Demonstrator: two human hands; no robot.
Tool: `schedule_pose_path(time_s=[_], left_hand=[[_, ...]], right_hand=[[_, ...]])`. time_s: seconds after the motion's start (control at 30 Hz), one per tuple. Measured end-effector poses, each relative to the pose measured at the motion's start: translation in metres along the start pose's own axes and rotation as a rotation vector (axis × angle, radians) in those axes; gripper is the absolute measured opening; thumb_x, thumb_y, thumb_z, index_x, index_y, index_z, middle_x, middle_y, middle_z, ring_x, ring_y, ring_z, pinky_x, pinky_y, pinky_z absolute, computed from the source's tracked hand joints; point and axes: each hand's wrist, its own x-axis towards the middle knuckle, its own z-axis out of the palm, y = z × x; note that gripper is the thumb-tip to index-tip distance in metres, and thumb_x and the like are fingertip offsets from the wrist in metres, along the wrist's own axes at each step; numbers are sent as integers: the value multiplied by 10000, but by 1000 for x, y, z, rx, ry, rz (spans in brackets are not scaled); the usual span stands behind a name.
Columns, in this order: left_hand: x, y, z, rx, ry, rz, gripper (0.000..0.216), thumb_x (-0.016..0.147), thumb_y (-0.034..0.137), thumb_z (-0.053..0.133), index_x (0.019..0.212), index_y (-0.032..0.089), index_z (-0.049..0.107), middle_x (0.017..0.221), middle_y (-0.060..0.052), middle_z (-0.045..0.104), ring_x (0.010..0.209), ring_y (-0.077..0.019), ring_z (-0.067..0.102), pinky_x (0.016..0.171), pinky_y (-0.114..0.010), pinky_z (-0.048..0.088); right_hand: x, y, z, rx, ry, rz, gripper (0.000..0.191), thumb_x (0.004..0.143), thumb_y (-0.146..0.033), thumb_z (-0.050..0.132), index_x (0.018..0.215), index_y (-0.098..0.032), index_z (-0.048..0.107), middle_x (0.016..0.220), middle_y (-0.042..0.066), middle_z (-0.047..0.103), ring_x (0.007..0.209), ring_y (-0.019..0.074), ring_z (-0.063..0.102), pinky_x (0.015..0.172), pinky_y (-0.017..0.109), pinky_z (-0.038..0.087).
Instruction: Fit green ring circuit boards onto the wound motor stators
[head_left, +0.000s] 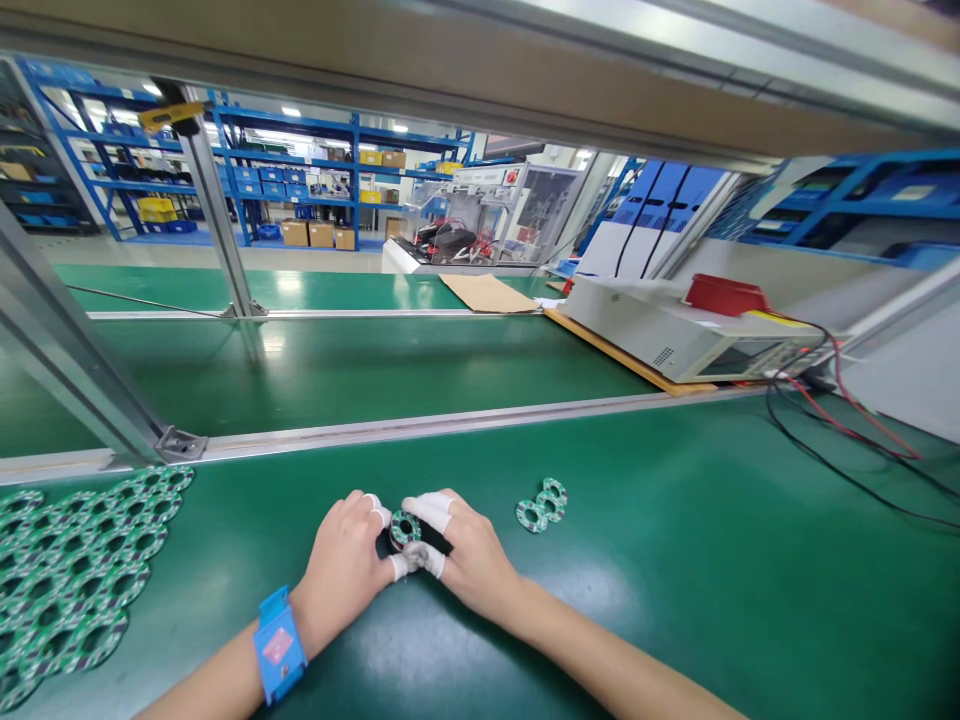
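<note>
A small ring-shaped green circuit board [406,528] is pinched between my hands, just above the green mat. Beneath and beside it some black material shows, whose kind I cannot make out. My left hand [341,550] closes on the board's left side, thumb and forefinger in white finger cots. From the right, my right hand [476,555] grips it, also with white finger cots. On my left wrist is a blue wrist strap [280,645]. Three loose ring-shaped boards [551,507] lie right of my hands. Far left, several more are spread in joined rows [75,580].
An aluminium rail [420,425] crosses behind my hands, with an upright post [82,370] at left. A grey bench instrument [660,325] stands at back right, bearing a red box [726,295]. Black and red cables [847,460] trail over the right side. A shelf [480,60] hangs overhead.
</note>
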Motion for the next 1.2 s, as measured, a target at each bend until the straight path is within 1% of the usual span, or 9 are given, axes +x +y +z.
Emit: schedule_pose_path(time_s=[0.13, 0.3, 0.37, 0.47, 0.57, 0.63, 0.83, 1.0, 1.2], left_hand=[[1, -1, 1, -3, -5, 5, 231, 741, 385, 664, 713, 167, 595, 773, -42, 586, 777, -211, 514, 686, -326, 395], [1, -1, 1, 24, 6, 20, 295, 763, 448, 628, 719, 158, 596, 770, -49, 583, 765, -215, 512, 681, -337, 392], [1, -1, 0, 29, 3, 24, 293, 767, 444, 623, 716, 156, 595, 768, -49, 582, 763, -216, 511, 679, -339, 390], [1, -1, -2, 28, -6, 20, 289, 754, 438, 639, 703, 157, 591, 760, -47, 580, 761, -216, 509, 673, -337, 387], [2, -1, -3, 8, -25, 14, 269, 749, 419, 650, 713, 158, 595, 767, -45, 582, 768, -216, 508, 680, -337, 387], [2, -1, -3, -3, -33, 15, 262, 753, 413, 648, 727, 157, 599, 778, -47, 584, 775, -216, 508, 688, -338, 388], [1, -2, -1, -2, -13, 23, 233, 782, 389, 614, 730, 163, 594, 778, -45, 580, 767, -208, 505, 668, -327, 374], [1, -2, 0, 15, -22, 20, 239, 774, 402, 622, 741, 167, 594, 783, -44, 580, 772, -207, 510, 671, -321, 375], [0, 1, -3, 44, -46, 17, 233, 774, 385, 628, 741, 156, 601, 793, -51, 586, 785, -215, 516, 679, -328, 383]], right_hand=[[5, -2, -6, 31, 4, 31, 402, 810, -435, 595, 1126, -188, 573, 1035, 100, 621, 902, 231, 550, 735, 335, 477], [20, -12, -12, 21, 36, 171, 75, 809, -255, 576, 804, -192, 616, 741, 21, 603, 696, 159, 534, 587, 246, 421], [26, -16, -13, -26, 22, 203, 76, 787, -211, 593, 714, -190, 599, 688, 4, 590, 668, 149, 523, 599, 247, 407], [30, -18, -14, -45, -25, 212, 46, 739, -198, 649, 775, -192, 620, 738, 5, 605, 687, 149, 527, 613, 249, 410], [28, -14, -15, 12, -98, 169, 287, 712, -238, 699, 988, -212, 627, 880, 26, 618, 737, 155, 539, 613, 240, 430], [26, -11, -15, 58, -135, 135, 339, 712, -245, 708, 1039, -220, 623, 900, 28, 615, 741, 154, 542, 598, 229, 435], [24, -10, -20, 79, -201, 44, 146, 752, -215, 660, 898, -209, 660, 822, 18, 607, 670, 130, 534, 568, 206, 430], [27, -11, -26, -4, -250, -8, 163, 761, -242, 668, 921, -210, 661, 781, 12, 590, 692, 137, 527, 589, 207, 420], [29, -19, -26, -135, -247, 19, 77, 746, -239, 694, 801, -188, 676, 716, 6, 573, 657, 142, 506, 561, 215, 378]])
